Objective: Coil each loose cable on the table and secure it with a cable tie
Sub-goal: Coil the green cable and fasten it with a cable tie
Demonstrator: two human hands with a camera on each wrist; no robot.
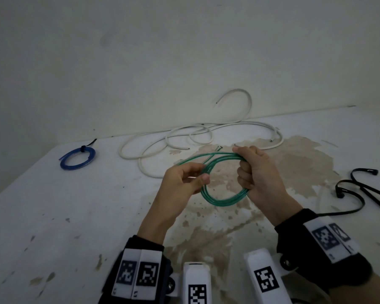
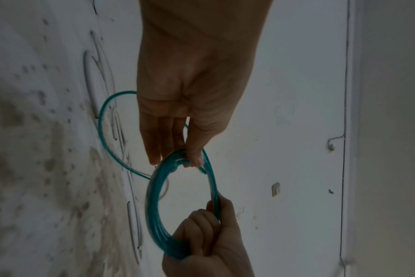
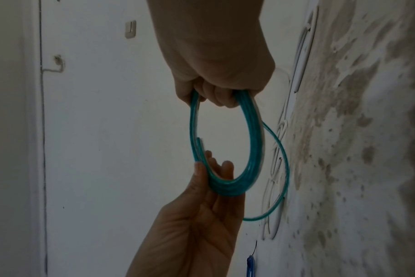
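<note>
A green cable (image 1: 223, 199) is wound into a coil of several loops, held above the stained table (image 1: 75, 216). My right hand (image 1: 253, 172) grips the coil's right side in a fist. My left hand (image 1: 188, 179) pinches the coil's left side between thumb and fingers. A loose green tail runs off to the far left of the coil (image 1: 191, 160). The left wrist view shows the coil (image 2: 154, 206) with my left hand (image 2: 190, 157) above and my right hand (image 2: 206, 236) below. In the right wrist view the coil (image 3: 251, 150) hangs from my right hand (image 3: 222, 93).
A tangle of loose white cable (image 1: 184, 137) lies at the back by the wall. A blue coil (image 1: 77, 159) bound with a black tie lies at the back left. Several black cable ties (image 1: 360, 189) lie at the right. Brown stains cover the table's middle.
</note>
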